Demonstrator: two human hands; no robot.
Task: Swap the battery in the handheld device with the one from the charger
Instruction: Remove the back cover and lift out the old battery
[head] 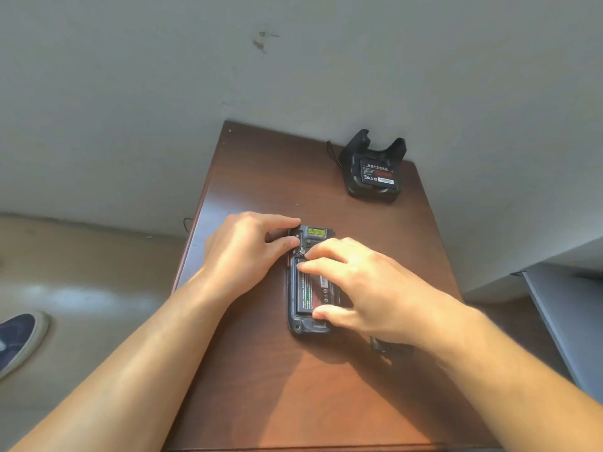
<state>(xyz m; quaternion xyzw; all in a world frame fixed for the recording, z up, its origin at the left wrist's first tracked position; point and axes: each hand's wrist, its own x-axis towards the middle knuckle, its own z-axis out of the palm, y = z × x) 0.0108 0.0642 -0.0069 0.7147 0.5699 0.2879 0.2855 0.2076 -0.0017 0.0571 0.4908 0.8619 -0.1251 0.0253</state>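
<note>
The black handheld device (306, 326) lies face down in the middle of the brown table (293, 386), its back cover off. A black battery (305, 288) sits in its open compartment. My left hand (241, 252) holds the device's top left corner with thumb and fingers. My right hand (355, 285) rests over the battery, fingertips at its top edge and thumb at its lower end. The black charger (372, 187) stands at the table's far right corner with a second labelled battery (377, 171) in its cradle.
A dark object (381, 347), partly hidden under my right wrist, lies on the table beside the device. A cable (332, 151) runs from the charger off the far edge. A grey wall stands behind; a shoe (16, 340) is on the floor at left.
</note>
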